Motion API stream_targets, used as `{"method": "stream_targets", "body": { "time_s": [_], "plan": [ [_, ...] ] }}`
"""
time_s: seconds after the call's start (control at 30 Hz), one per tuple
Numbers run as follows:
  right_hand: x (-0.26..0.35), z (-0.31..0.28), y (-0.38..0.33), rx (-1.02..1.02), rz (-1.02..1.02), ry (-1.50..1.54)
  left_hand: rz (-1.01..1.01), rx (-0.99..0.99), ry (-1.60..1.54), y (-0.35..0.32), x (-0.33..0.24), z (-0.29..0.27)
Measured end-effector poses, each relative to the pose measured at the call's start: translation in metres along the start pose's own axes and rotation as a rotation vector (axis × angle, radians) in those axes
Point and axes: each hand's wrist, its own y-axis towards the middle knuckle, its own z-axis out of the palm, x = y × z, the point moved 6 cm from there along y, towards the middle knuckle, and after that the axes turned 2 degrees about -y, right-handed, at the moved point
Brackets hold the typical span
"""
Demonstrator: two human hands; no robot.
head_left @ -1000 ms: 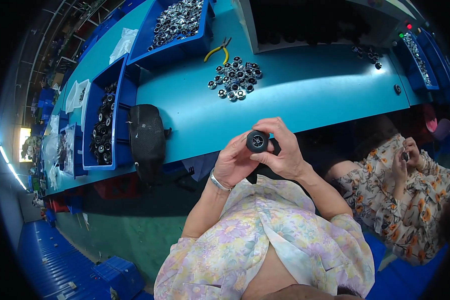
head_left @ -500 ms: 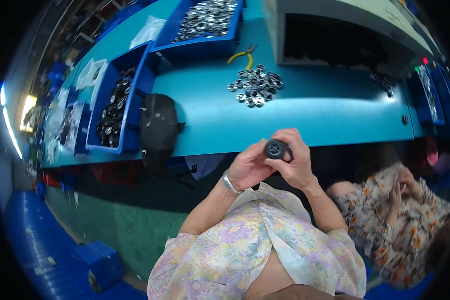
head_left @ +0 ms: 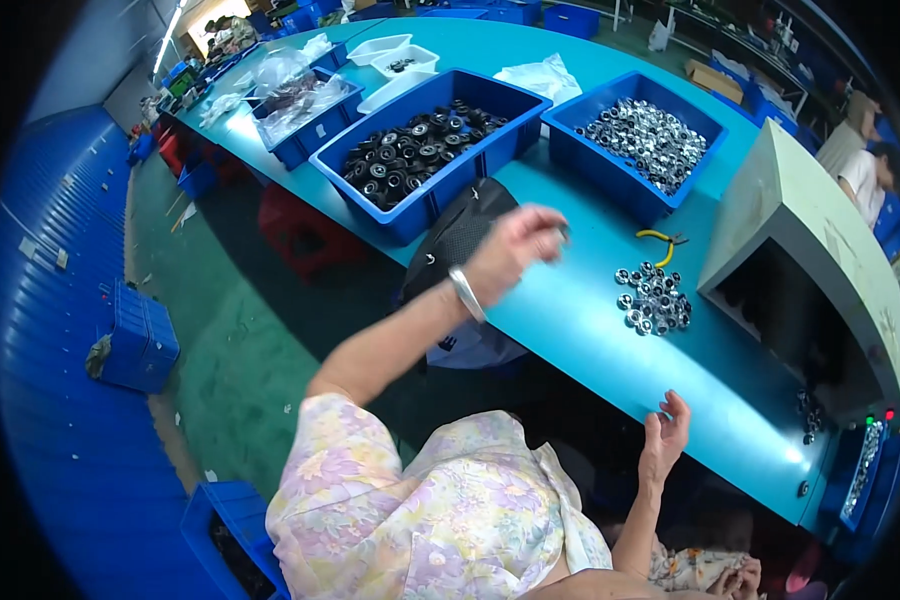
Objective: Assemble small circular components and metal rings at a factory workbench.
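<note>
My left hand (head_left: pixel 520 250) is raised over the near table edge, beside a black bag (head_left: pixel 462 235). Its fingers are curled and smeared by motion; a small dark thing shows at the fingertips, too blurred to name. A blue bin (head_left: pixel 400 222) of black wheels (head_left: pixel 420 150) stands just beyond the bag. My right hand (head_left: pixel 665 440) hangs by the front edge, fingers apart with nothing in them. On the table (head_left: pixel 570 300) between and beyond the hands lies a loose pile of shiny round metal parts (head_left: pixel 655 302), with yellow-handled pliers (head_left: pixel 662 245) behind it.
Another blue bin (head_left: pixel 610 175) holds many shiny parts. A grey machine housing (head_left: pixel 820 230) with a dark opening stands at the right. White trays (head_left: pixel 395 60) and a bagged-parts bin (head_left: pixel 310 145) sit farther left. A red stool (head_left: pixel 305 235) is under the table. A co-worker's hands (head_left: pixel 738 580) show at lower right.
My hands have parted from around the small black wheel. The left went up and left toward the bag and bin; the right dropped lower and opened. The view has turned left.
</note>
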Motion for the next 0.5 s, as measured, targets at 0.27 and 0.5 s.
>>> {"method": "stream_targets", "body": {
  "time_s": [0.27, 0.5],
  "plan": [
    [-0.012, -0.013, -0.001, -0.074, 0.012, -0.083, 0.232, -0.46, 0.718, 0.111, -0.06, -0.166],
    [-0.001, -0.004, 0.015, -0.084, -0.027, -0.159, 0.4, -0.399, 1.355, 0.136, -0.025, -0.164]
  ]
}}
